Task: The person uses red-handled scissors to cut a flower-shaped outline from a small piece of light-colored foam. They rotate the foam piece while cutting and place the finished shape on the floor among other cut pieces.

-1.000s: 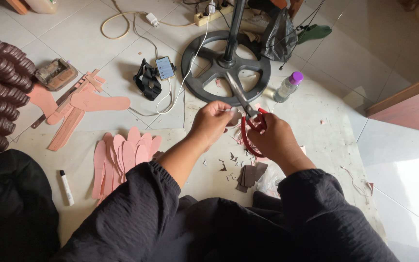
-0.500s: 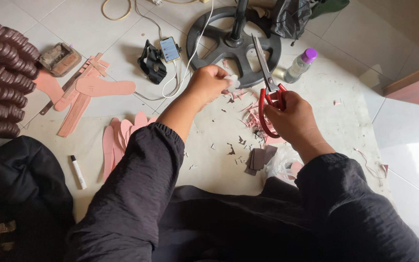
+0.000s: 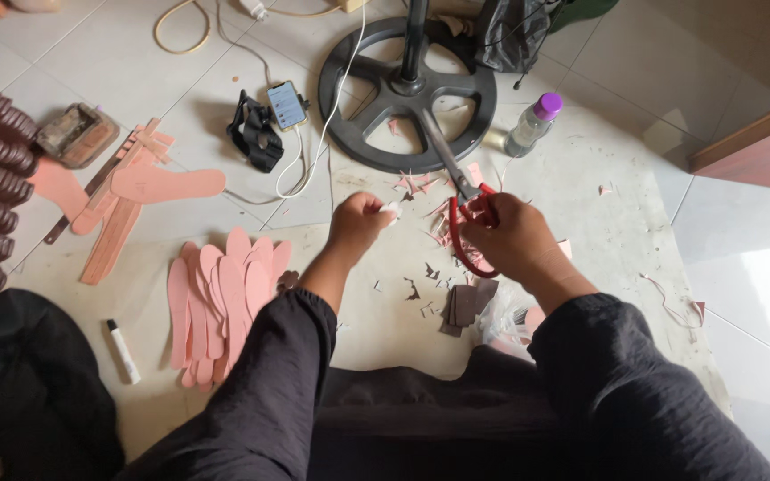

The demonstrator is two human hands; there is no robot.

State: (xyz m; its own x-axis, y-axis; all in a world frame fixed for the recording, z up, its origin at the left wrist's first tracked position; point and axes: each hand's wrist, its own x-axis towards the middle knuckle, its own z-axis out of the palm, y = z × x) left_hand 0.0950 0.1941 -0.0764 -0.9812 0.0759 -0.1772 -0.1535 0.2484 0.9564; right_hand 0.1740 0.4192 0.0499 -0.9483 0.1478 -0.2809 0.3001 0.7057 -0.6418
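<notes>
Holding red-handled scissors (image 3: 467, 214) in right hand (image 3: 508, 236), grip clamped on the handles, blades pointing up toward the fan base (image 3: 407, 93). Left hand (image 3: 360, 221) pinches a small pale scrap (image 3: 391, 208) just beside the blades. Offcuts (image 3: 421, 285) litter the mat between the arms. Pink insole stack (image 3: 220, 298) lies well left; bottle (image 3: 532, 125) near the fan base rim.

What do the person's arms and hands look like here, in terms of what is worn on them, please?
Both arms are covered by long, loose black sleeves of soft fabric that end at about mid-forearm, leaving the lower forearms bare. The left hand and the right hand are bare, with no gloves. No ring, watch or bracelet shows on either, and the sleeves carry no visible markings.
</notes>
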